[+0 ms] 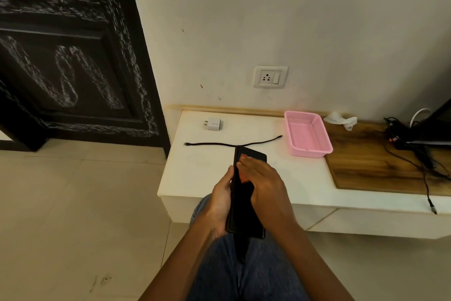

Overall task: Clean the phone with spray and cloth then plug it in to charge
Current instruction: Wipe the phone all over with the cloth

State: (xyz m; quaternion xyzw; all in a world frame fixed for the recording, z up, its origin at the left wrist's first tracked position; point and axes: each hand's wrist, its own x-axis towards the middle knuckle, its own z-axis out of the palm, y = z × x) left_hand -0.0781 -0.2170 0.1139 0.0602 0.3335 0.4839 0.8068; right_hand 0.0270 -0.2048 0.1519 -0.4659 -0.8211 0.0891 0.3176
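A black phone (245, 208) stands upright over my lap, gripped along its left edge by my left hand (220, 199). My right hand (262, 178) lies flat on the screen and presses a small orange cloth (244, 180) against it; only a corner of the cloth shows under the fingers. On the white shelf (195, 178) behind lie a white charger adapter (212, 124) and a black cable (231, 144) stretched out straight. A wall socket (270, 77) sits above the shelf. No spray bottle is in view.
A pink plastic basket (308, 133) stands right of the cable. Beyond it are a crumpled white tissue (340, 119), a wooden board (375, 161), tangled black cords (415, 151) and a dark device at the right edge. A dark carved door (73, 56) fills the left.
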